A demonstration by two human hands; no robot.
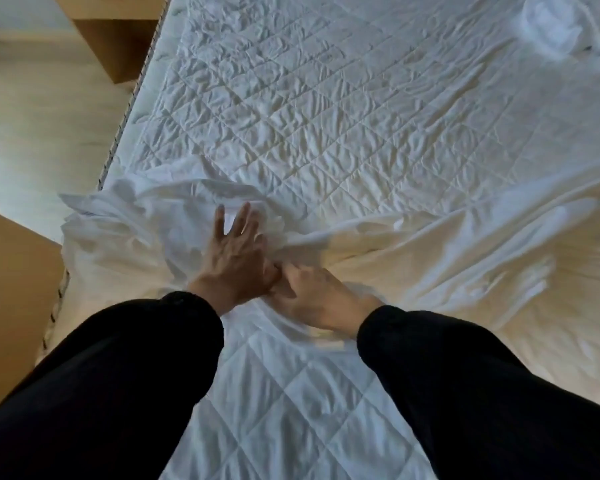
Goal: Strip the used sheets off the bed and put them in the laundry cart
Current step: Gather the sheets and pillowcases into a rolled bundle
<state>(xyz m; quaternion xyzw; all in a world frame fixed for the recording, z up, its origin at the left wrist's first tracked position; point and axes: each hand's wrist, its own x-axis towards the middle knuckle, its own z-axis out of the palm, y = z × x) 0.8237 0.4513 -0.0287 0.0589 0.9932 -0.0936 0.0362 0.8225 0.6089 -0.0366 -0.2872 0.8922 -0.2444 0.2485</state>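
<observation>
Roughly halfway: sheet (430, 244) is peeled off the far quilted pad (326, 98) and bunched across the near side, left hand (234, 258) spread open on it, right hand (316, 296) pinching a fold, no cart in sight

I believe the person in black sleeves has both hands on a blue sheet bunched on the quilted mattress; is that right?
Not quite: the head view shows the sheet is white, not blue. The rest holds: black sleeves, left hand and right hand on it, bunched on the quilted mattress.
</observation>
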